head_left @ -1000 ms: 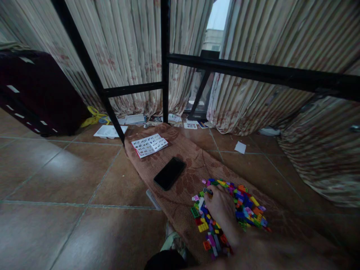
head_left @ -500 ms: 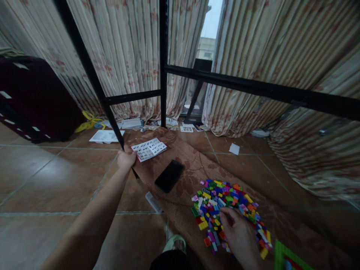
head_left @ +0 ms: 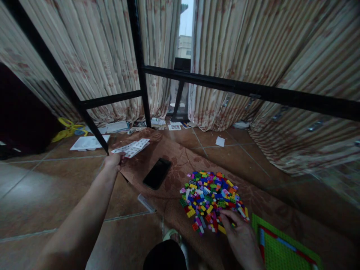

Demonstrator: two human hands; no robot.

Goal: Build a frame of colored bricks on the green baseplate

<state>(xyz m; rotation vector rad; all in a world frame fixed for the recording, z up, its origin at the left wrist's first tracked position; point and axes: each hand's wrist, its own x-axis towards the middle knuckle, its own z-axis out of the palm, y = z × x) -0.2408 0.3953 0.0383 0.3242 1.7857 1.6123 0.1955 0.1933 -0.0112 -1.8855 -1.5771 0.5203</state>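
Note:
A folded instruction leaflet [head_left: 132,148], printed with small pictures, is in my left hand [head_left: 114,162]. The fingers close on its near edge and lift it, bent, over the far end of the brown patterned cloth. At the near right edge of a heap of mixed coloured toy bricks [head_left: 209,195] is my right hand [head_left: 242,236]. Its thumb and forefinger are bent together among the bricks, and whatever lies between the tips is too small to make out. Right of this hand lies a green baseplate [head_left: 287,243] with red, blue and white bricks along its border.
A black phone [head_left: 157,173] lies on the cloth-covered surface [head_left: 180,210] between leaflet and bricks. A clear plastic piece [head_left: 146,203] is beside the near edge. Black metal bars [head_left: 225,81] cross beyond the surface, before curtains. A white tray [head_left: 90,143] rests on the floor.
My left hand has taken the leaflet and tilted it up. My right hand has shifted from the heap's middle to its near right edge. The view has turned right, showing more baseplate.

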